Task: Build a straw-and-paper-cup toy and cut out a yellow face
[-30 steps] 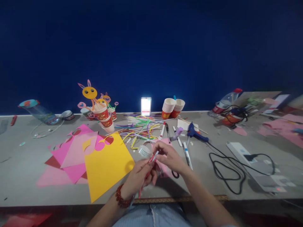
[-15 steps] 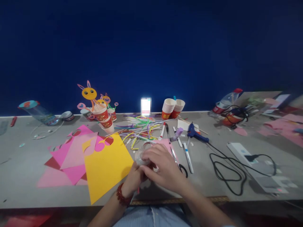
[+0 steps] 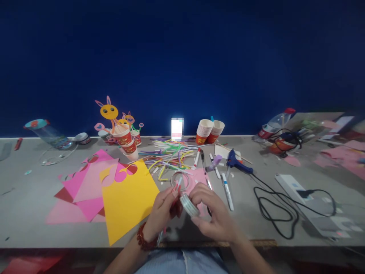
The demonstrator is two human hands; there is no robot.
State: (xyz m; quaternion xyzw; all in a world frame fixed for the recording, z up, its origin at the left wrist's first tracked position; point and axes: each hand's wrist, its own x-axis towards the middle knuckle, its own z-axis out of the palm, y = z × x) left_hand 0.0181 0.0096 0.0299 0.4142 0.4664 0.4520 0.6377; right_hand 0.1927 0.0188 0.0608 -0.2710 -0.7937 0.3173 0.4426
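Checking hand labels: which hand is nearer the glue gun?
Right. The right hand, holding the tape, is on the near side of the glue gun, to its left; the left hand is also on the near side, but farther left.

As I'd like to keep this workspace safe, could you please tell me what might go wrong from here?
The clear tape roll in the right hand might snag the red strips in the left hand, as they are very close. The right hand could brush the scissors, partly hidden behind it. The glue gun might be dragged if its loosely looped cord catches.
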